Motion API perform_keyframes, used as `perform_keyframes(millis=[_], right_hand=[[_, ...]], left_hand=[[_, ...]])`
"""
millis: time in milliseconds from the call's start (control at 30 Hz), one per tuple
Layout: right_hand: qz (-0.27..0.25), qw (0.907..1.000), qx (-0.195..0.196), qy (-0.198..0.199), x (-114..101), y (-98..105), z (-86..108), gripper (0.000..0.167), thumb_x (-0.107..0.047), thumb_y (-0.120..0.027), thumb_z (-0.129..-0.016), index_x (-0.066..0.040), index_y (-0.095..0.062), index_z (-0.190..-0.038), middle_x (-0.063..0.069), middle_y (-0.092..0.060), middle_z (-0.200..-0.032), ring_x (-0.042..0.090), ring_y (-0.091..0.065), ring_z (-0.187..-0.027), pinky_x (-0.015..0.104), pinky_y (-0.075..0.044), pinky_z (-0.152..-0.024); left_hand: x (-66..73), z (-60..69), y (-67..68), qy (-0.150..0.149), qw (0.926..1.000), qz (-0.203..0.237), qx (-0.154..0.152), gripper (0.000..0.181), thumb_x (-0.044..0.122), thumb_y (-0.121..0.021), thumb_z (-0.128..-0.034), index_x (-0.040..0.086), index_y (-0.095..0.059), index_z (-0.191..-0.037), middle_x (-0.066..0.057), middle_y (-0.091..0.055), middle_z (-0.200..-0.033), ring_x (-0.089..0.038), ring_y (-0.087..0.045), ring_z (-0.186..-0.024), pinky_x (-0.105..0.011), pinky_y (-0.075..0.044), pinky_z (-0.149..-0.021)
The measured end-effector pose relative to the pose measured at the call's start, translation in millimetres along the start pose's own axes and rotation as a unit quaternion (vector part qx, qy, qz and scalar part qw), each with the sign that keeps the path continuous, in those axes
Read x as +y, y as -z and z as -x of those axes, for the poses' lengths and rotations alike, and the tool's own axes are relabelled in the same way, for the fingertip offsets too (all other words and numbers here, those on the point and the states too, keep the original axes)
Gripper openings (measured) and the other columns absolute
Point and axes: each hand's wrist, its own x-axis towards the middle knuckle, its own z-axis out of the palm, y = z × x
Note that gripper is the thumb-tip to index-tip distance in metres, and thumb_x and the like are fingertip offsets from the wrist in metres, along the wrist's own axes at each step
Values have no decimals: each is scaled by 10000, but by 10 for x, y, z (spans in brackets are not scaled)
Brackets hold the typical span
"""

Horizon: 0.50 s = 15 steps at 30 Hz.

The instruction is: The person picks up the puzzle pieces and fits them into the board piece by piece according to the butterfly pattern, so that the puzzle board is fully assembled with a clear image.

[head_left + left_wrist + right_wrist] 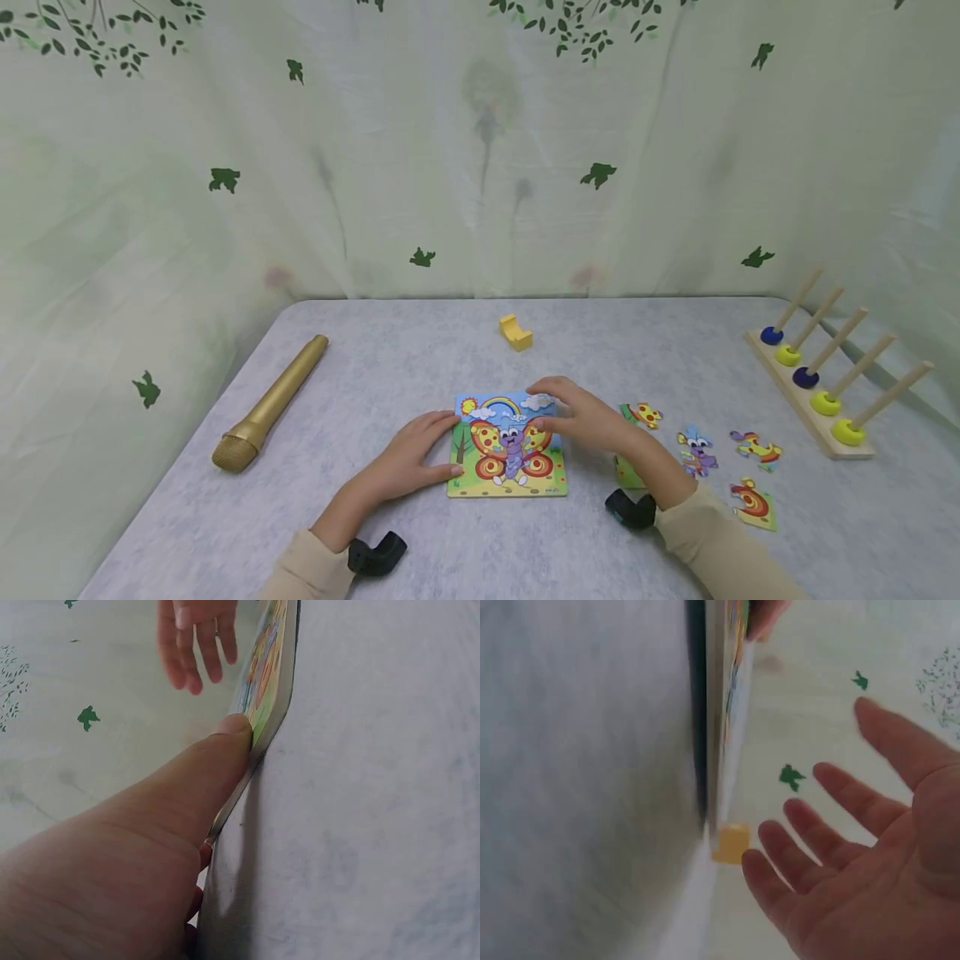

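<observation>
- Because the left hand (408, 457) holds the board (512, 454) by its left side, thumb over the near corner and fingers along the edge, the grip leaves most of the picture uncovered and probably keeps the board from sliding.
- The board lies between the two hands on the table (405, 350), its butterfly upright to the person, which seems a handy angle for looking and reaching.
- The right hand (588, 421) is wide and holds nothing; its fingers are spread over the far right part of the board. Both wrist views show it apart from the board, so the left hand alone seems to do the steadying.
- Loose puzzle pieces lie around and beyond the right forearm, within easy reach of that hand: a yellow-and-red piece (643, 414), a purple piece (697, 451), a long wing piece (757, 450) and a red swirl piece (756, 505). A green piece (628, 473) is partly hidden by the forearm. They lie spread apart, so most can be seen whole.
- Well to the left of the left hand rests a gold microphone (279, 398), on its side; beyond the right hand sits a yellow block (515, 333). Far to that hand's right stands a peg rack (798, 396), its rings kept in place by the pegs. All three lie outside the hands' working space.
</observation>
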Motion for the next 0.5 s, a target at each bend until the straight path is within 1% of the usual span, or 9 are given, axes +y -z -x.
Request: perform_keyframes(millis=[133, 200, 267, 333, 433, 500], right_hand=[[-16, 9994, 293, 167, -152, 211, 139, 542, -320, -631, -838, -166, -432, -1318, 37, -362, -1358, 279, -338, -1222, 529, -324, -932], [121, 9984, 489, 254, -200, 319, 221, 564, -337, -639, -827, -171, -428, -1322, 26, -370, -1354, 277, -354, -1207, 530, -341, -917], [244, 9969, 650, 379, -214, 422, 310, 581, -330, -644, -823, -153, -420, -1329, 24, -370, -1355, 271, -356, -1208, 524, -338, -924], [417, 9948, 827, 428, -188, 508, 397, 595, -340, -647, -817, -147, -418, -1330, 30, -382, -1348, 270, -362, -1207, 520, -331, -932], [536, 9930, 1003, 333, -95, 621, 531, 608, -334, -651, -815, -140, -407, -1337, 52, -378, -1349, 297, -355, -1212, 545, -318, -929], [552, 9926, 1067, 198, -19, 677, 619, 609, -314, -651, -820, -131, -396, -1342, 81, -368, -1354, 334, -343, -1210, 572, -316, -912]], left_hand=[[11, 1, 3, 23, 10000, 46, -1, 772, 567, -564, -791, 144, -339, -1396, -40, -305, -1414, -248, -220, -1302, -472, -195, -1020], [18, 1, 7, 25, 10000, 64, 0, 770, 560, -569, -793, 140, -339, -1396, -43, -303, -1415, -252, -219, -1303, -475, -195, -1020], [23, 3, 12, 30, 10000, 84, 2, 770, 553, -574, -793, 134, -341, -1394, -47, -304, -1414, -254, -218, -1302, -478, -194, -1019], [25, 5, 15, 44, 10000, 67, -2, 770, 552, -575, -793, 134, -340, -1395, -47, -305, -1414, -253, -218, -1303, -477, -193, -1020], [25, 10, 17, 47, 10000, 61, 8, 771, 551, -577, -792, 132, -341, -1394, -47, -306, -1413, -252, -219, -1303, -478, -191, -1021], [21, 10, 13, 37, 10000, 56, 22, 771, 551, -578, -791, 132, -343, -1393, -48, -307, -1413, -254, -220, -1302, -480, -193, -1020]])
